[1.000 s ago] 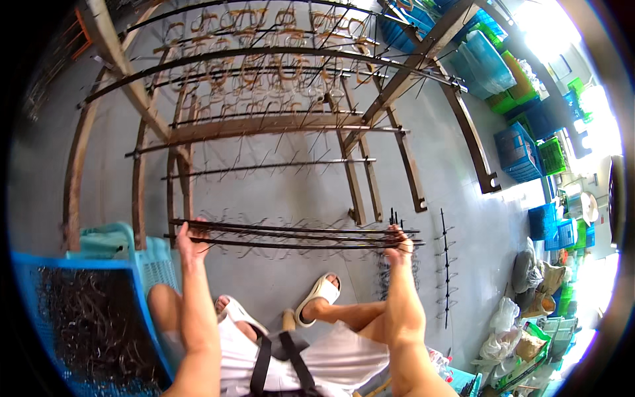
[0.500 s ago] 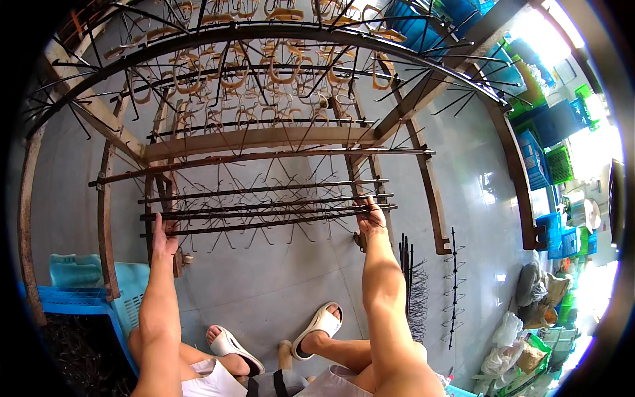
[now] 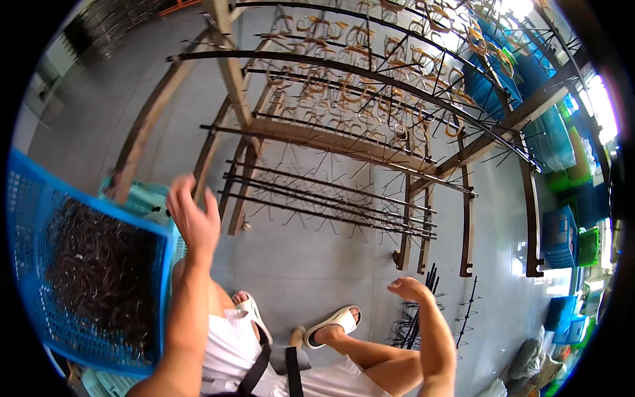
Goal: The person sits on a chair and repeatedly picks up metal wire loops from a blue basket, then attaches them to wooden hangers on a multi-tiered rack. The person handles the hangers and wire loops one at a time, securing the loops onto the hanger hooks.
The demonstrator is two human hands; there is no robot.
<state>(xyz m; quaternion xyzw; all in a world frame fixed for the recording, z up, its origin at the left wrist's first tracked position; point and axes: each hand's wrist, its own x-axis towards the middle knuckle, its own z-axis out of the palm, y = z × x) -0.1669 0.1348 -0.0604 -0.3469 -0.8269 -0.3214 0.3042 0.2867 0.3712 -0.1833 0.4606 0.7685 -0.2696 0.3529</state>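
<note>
My left hand (image 3: 193,212) is raised beside the near left of the wooden rack (image 3: 228,73), fingers apart, holding nothing. Lower right, my right hand (image 3: 409,288) hovers near a bundle of black hooked rods (image 3: 415,317) on the floor, fingers loosely bent with nothing visible in them. Several black rods with thin hooked prongs (image 3: 331,203) lie across the rack's lower part, apart from both hands. Higher up, tan pieces shaped like eyeglass frames (image 3: 350,89) hang on more rods. To the left, a blue plastic basket (image 3: 165,291) holds a heap of thin dark curved pieces (image 3: 99,271).
Another pronged rod (image 3: 468,308) lies on the floor at the right. Blue crates (image 3: 559,231) and green baskets (image 3: 589,246) are stacked along the right side, with bags (image 3: 526,360) below them. A teal bin (image 3: 145,196) stands behind the blue basket.
Both hands have let go of the rods on the lower rack. My right hand has drawn back toward me. The view has turned left, bringing the blue basket more fully into sight.
</note>
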